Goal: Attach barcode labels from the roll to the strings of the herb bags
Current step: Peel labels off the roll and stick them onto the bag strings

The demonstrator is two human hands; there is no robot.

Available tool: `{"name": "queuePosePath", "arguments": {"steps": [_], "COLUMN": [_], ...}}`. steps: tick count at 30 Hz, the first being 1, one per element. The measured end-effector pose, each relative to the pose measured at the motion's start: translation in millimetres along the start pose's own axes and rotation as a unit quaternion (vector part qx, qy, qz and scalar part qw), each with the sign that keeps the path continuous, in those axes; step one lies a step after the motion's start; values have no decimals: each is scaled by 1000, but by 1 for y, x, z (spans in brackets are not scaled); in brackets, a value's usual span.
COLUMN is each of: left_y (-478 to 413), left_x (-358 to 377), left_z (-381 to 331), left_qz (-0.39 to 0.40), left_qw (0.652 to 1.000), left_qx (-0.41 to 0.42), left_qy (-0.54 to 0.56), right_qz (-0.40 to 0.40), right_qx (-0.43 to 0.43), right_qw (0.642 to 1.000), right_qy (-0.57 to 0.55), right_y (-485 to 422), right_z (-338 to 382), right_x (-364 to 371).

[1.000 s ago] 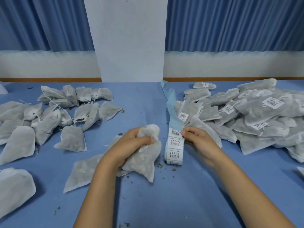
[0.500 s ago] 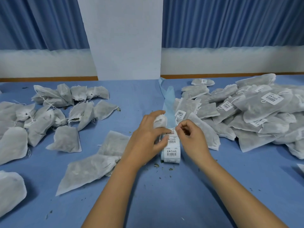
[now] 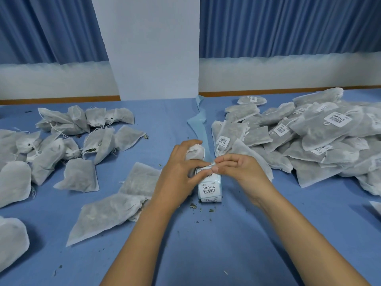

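Blue-clothed table (image 3: 206, 254) | label roll (image 3: 209, 188) sits at centre | left hand (image 3: 181, 172) grips a herb bag (image 3: 194, 151) beside it, right hand (image 3: 241, 172) pinches a label (image 3: 205, 167) at the roll's top | best peeled slowly, sticky side kept clear of the bag's mesh | labelled bags (image 3: 309, 137) heaped far right

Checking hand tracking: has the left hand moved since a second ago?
Yes. The left hand, gripping a herb bag, has shifted right. Its fingers now lie on the label roll, whereas earlier it was left of the roll.
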State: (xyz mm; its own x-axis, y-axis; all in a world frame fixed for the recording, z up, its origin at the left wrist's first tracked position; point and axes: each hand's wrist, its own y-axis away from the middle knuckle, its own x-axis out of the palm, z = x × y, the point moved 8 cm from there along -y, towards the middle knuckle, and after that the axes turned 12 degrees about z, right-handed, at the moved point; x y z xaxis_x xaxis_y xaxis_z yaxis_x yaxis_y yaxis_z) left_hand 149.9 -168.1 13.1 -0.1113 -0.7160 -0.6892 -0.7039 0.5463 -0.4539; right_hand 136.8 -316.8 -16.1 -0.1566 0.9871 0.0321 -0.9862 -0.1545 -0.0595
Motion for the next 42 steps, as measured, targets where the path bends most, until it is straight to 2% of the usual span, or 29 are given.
{"name": "queuePosePath", "arguments": {"steps": [6,9,11,13,16,19,23,26,31,36,42], "left_y": [1,2,4,9,25,37,36,33,31,28,28], "left_x": [-4,-4,-10,-25,-49,-62,-63,-60,-56,-52,-51], "left_z": [6,7,10,15,30,40,37,33,36,35,36], "left_qz": [-19,-31,-81,-166,-288,-346,-342,-323,-297,-280,-278], "left_qw": [999,997,989,970,923,896,899,909,919,927,927], "left_qx": [-32,-56,-84,-114,-151,-179,-171,-167,-181,-173,-176], "left_qy": [31,53,87,139,204,215,213,201,184,179,180], "right_qz": [-5,-8,-3,-14,-103,-164,-96,-69,-61,-18,-5], "right_qx": [-53,-73,-75,-67,-60,-19,80,98,92,27,36], "right_qw": [991,987,986,986,974,948,963,968,978,978,997], "right_qy": [122,141,150,153,192,271,238,220,179,205,65], "right_y": [2,3,2,2,5,11,12,12,9,7,9], "right_z": [12,15,15,13,12,13,-4,-8,-15,-9,-13], "right_x": [3,5,7,5,-8,-17,-2,7,14,26,23]}}
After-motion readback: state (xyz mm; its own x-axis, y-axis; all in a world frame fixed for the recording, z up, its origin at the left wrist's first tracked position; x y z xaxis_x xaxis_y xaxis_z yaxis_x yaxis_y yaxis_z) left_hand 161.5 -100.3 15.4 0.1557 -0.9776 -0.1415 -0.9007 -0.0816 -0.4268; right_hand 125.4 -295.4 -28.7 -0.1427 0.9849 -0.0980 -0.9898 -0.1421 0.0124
